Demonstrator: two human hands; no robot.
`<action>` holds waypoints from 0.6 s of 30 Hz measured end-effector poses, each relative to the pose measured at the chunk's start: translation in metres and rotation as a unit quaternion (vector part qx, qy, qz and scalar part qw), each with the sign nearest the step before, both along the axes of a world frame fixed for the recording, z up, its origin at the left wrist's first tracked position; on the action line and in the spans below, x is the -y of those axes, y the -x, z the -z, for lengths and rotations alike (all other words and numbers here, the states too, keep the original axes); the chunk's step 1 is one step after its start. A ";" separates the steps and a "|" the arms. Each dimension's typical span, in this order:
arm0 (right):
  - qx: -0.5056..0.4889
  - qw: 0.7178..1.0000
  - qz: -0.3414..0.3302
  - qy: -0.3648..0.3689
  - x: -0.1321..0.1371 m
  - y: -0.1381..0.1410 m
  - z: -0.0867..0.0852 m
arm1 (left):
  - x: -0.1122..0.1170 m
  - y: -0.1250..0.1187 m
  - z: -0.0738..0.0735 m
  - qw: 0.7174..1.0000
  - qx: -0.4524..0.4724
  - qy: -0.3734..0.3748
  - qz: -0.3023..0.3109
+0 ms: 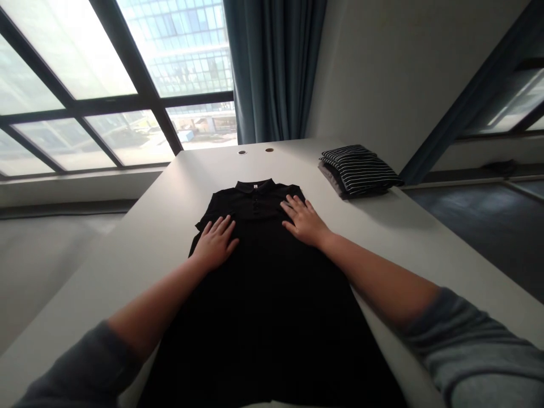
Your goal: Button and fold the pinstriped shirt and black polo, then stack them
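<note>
A black polo shirt (263, 300) lies spread out front side up, its collar (255, 186) at the far end and its hem toward me. A small white label shows inside the neck, above the button placket. My left hand (215, 243) rests flat on the chest near the left sleeve, fingers stretched out. On the other side, my right hand (304, 220) lies flat near the right shoulder, its fingers apart. Neither hand grips the cloth. Both of my forearms reach over the shirt's sides.
The shirt lies on a white table (157, 198) with two cable holes near its far edge. A folded stack of clothes (359, 170), black with white stripes on top and grey below, sits at the back right. Behind stand a blue curtain (274, 68) and windows.
</note>
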State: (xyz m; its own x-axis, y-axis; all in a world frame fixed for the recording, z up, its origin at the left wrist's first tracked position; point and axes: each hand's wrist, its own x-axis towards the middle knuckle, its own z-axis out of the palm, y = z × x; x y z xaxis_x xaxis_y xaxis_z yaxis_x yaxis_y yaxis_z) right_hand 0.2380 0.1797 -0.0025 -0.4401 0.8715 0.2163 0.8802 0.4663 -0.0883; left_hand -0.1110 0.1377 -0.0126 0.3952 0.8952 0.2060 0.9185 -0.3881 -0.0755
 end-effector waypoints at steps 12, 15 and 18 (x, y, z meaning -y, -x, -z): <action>-0.016 0.978 -0.119 0.168 0.223 -0.071 0.024 | 0.243 0.040 0.019 0.997 0.012 0.011 0.070; -0.014 0.976 -0.108 0.190 0.235 -0.066 0.016 | 0.246 0.036 0.020 0.997 0.019 0.015 0.067; -0.020 0.976 -0.103 0.193 0.238 -0.067 0.010 | 0.244 0.039 0.021 0.998 0.019 0.014 0.066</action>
State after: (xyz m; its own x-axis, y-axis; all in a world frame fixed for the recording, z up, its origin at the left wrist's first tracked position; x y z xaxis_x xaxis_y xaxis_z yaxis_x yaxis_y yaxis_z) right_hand 0.3050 -0.0581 -0.0129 -0.6126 0.7854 -0.0892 0.7632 0.5584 -0.3250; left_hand -0.1498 -0.1067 -0.0337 0.5015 0.8421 0.1982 0.8617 -0.5066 -0.0281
